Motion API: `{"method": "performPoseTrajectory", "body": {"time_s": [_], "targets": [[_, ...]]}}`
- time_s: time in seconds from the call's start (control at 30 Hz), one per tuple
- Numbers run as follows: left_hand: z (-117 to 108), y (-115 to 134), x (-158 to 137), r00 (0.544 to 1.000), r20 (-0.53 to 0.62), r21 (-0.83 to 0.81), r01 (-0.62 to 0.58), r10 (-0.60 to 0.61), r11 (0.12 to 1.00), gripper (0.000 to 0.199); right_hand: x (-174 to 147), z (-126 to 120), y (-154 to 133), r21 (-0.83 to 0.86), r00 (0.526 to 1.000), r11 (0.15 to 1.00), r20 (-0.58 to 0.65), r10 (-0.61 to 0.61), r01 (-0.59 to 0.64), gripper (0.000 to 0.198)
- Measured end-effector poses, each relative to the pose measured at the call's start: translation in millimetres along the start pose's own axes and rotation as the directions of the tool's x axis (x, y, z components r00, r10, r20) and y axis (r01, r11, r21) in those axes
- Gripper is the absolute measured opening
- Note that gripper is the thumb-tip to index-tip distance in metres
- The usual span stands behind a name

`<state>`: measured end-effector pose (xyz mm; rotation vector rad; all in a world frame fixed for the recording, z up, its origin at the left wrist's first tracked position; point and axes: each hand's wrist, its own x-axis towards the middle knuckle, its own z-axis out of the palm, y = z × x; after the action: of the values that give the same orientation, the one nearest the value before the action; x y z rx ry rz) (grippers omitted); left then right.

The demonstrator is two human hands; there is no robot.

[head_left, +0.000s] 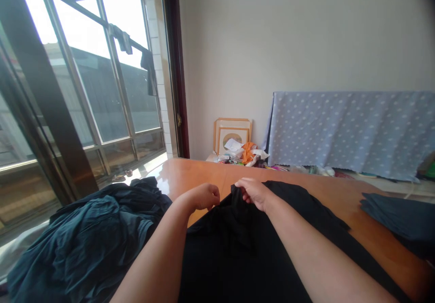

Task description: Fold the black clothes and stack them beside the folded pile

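Observation:
A large piece of black clothing (234, 266) lies spread over the near part of the table, its exact kind not clear. My right hand (253, 193) is closed, pinching a bunched fold of it between thumb and fingers and lifting that part slightly. Just to the left, my left hand (206, 196) has its fingers curled together at the raised edge of the same black clothing and seems to pinch it; the fingertips are partly hidden. Loose gathers of the cloth hang below and between the two hands.
A crumpled heap of dark clothes (98, 235) lies at the left. Folded dark clothing (404, 219) rests at the right of the orange-brown table (193, 171). Beyond are picture frames (233, 124), an orange and white pile (248, 152) and a dotted blue cloth (346, 128). Windows stand left.

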<state>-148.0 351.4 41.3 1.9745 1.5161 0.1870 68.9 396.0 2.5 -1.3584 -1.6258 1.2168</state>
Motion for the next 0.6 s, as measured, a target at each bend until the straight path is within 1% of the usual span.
{"method": "performPoseTrajectory", "body": {"time_s": [0.1,0.23,0.37,0.43,0.5,0.53,0.6], "targets": [[-2.2,-7.8,-2.4,1.0,-0.022,-0.056,-0.007,0.006,0.998,0.024,6.4,1.3,-6.8,0.087,0.997,0.994,-0.036,0.062,-0.059,0.018],[2.6,-10.8,-3.2,0.999,0.044,-0.081,-0.007,0.011,0.997,0.039,16.0,1.3,-13.2,0.118,0.99,0.985,-0.051,0.132,-0.126,0.016],[8.9,-10.1,0.6,0.996,0.088,-0.106,-0.005,0.014,0.994,0.052,22.9,-4.0,-13.5,0.137,0.975,0.971,-0.07,0.209,-0.198,0.016],[11.8,-11.3,3.7,0.995,0.097,-0.135,0.001,0.012,0.991,0.049,25.7,-6.9,-10.6,0.159,0.964,0.957,-0.073,0.257,-0.243,0.016],[13.6,-14.6,7.1,0.997,0.077,-0.181,0.016,-0.002,0.983,0.036,28.6,-8.6,-7.1,0.191,0.954,0.942,-0.067,0.292,-0.275,0.016],[13.6,-17.2,8.6,0.999,0.044,-0.213,0.027,-0.018,0.977,0.029,30.2,-8.8,-5.7,0.212,0.951,0.934,-0.058,0.305,-0.286,0.016],[11.4,-24.7,10.9,0.994,-0.08,-0.299,0.048,-0.075,0.953,0.018,34.2,-7.4,-4.8,0.264,0.947,0.916,-0.03,0.32,-0.301,0.017]]}}
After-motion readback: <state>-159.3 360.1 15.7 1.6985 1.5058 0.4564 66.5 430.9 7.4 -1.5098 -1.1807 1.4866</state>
